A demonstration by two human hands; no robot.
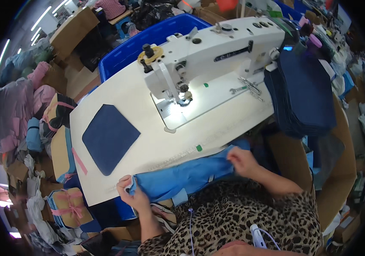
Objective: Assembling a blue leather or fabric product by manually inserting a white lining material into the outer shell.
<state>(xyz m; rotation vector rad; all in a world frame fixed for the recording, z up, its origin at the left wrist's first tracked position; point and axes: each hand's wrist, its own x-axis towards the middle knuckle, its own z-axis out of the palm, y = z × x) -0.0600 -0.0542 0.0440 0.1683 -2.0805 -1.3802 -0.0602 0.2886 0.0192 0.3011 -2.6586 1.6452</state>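
Observation:
A bright blue fabric piece [182, 175] is stretched along the table's front edge, close to my body. My left hand [132, 193] pinches its left end, with the fingers closed on the cloth. Near the other end, my right hand [242, 162] is closed on its upper edge, and some cloth extends past the fingers. A small pale blue tab [180, 197] shows at the lower edge. Beyond the fabric stands a white sewing machine [216, 47], its lamp lighting the needle area [183, 101]. A dark blue pentagon-shaped panel [109, 138] lies flat on the table left of the machine.
The white sewing table [122, 91] carries small metal tools [250, 88] beside the machine. Dark blue panels [302, 94] hang stacked over its right end, above an open cardboard box [340, 170]. A blue plastic bin [131, 45] stands behind. Tied fabric bundles [69, 207] sit at left.

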